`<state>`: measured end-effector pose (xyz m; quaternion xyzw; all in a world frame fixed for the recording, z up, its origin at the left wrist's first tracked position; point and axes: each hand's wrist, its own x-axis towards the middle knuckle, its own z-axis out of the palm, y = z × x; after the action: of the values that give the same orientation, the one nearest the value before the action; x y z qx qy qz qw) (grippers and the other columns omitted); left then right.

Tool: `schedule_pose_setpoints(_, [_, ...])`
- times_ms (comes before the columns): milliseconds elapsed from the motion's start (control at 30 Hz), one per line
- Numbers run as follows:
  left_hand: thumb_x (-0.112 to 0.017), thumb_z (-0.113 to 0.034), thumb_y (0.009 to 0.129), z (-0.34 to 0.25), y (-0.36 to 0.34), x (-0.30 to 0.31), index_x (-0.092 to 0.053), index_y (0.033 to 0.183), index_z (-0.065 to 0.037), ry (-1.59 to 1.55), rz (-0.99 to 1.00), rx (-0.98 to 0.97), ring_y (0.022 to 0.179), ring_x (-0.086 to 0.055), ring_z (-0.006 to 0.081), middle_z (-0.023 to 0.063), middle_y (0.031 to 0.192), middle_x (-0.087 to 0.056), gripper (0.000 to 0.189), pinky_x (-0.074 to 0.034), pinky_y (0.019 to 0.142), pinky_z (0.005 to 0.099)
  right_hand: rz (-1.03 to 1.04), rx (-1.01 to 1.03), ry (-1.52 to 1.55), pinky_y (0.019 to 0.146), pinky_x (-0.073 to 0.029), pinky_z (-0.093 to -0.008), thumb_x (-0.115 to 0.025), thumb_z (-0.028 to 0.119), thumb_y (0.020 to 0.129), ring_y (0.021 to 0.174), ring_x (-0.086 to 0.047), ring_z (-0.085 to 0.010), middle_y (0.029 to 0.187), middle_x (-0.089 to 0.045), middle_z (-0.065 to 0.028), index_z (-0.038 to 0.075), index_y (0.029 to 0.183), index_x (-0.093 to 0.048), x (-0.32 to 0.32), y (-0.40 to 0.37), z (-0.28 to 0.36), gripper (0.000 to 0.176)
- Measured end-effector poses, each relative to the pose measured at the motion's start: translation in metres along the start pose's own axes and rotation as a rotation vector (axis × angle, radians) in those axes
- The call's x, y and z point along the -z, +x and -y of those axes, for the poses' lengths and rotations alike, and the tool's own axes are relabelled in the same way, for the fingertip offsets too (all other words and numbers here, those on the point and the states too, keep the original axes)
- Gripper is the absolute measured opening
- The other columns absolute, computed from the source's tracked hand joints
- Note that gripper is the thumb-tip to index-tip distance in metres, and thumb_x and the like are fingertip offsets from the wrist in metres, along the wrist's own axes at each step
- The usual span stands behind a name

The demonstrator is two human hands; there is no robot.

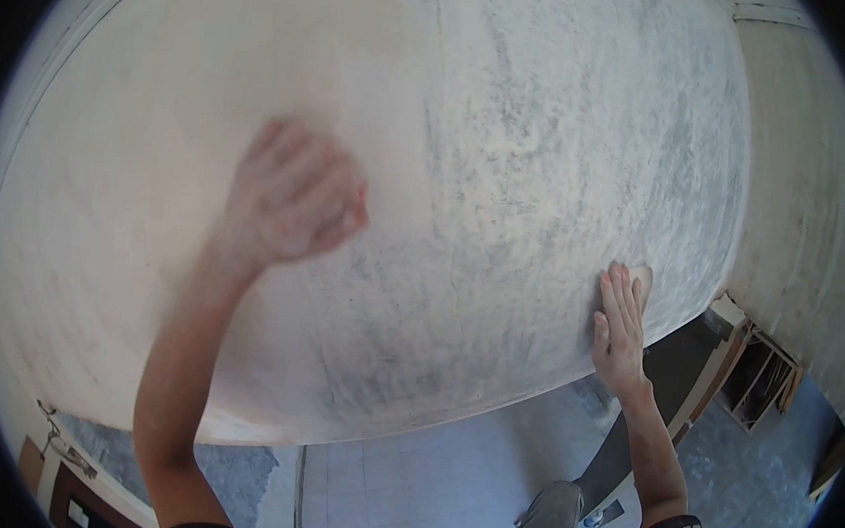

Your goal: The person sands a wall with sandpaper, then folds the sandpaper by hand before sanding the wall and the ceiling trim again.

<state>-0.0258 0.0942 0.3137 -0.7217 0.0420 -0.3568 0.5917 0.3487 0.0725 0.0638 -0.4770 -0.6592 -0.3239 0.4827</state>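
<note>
A large pale wall panel (525, 173) with grey smudges and streaks fills most of the view. Over its left part is my left hand (296, 193), blurred by motion. Its fingers are curled into a fist close to the surface, and whatever they may hold is hidden. Lower right, my right hand (620, 329) lies against the panel near its bottom edge, fingers stretched upward and thumb out to the left. A small pale flat piece (643, 280) sticks out from beneath its outer fingers, pressed to the surface.
Below the panel's lower edge lies a tiled floor (375, 489), where my trousered leg (547, 523) shows. A wooden frame-like box (762, 380) stands at the right by a side wall (804, 191). Wires (63, 443) hang at the lower left.
</note>
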Motion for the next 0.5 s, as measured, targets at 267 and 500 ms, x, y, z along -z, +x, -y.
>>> schedule_pose_setpoints(267, [-0.073, -0.015, 0.077, -0.148, -0.067, 0.078, -0.059, 0.080, -0.012, -0.286, 0.238, 0.277, 0.073, -0.062, 0.0171, 0.0007, 0.079, -0.059, 0.015, -0.052, 0.066, 0.0305, 0.040, -0.189, -0.033, 0.120, -0.021, -0.0446, -0.036, 0.012, 0.105, 0.145, -0.032, -0.0350, 0.153, -0.040, -0.0202, -0.004, 0.147, -0.040, 0.021, -0.070, -0.063, 0.045])
schedule_pose_setpoints(500, [-0.076, -0.025, 0.082, -0.233, -0.097, 0.155, -0.069, 0.093, -0.005, -0.548, 0.964, 1.168, 0.088, -0.067, 0.0284, 0.0105, 0.090, -0.069, 0.024, -0.053, 0.079, 0.0392, -0.137, -0.662, 0.057, 0.113, -0.033, -0.0394, -0.037, 0.020, 0.108, 0.135, -0.046, -0.0336, 0.144, -0.050, -0.0202, -0.004, 0.143, -0.044, 0.051, -0.168, -0.099, 0.044])
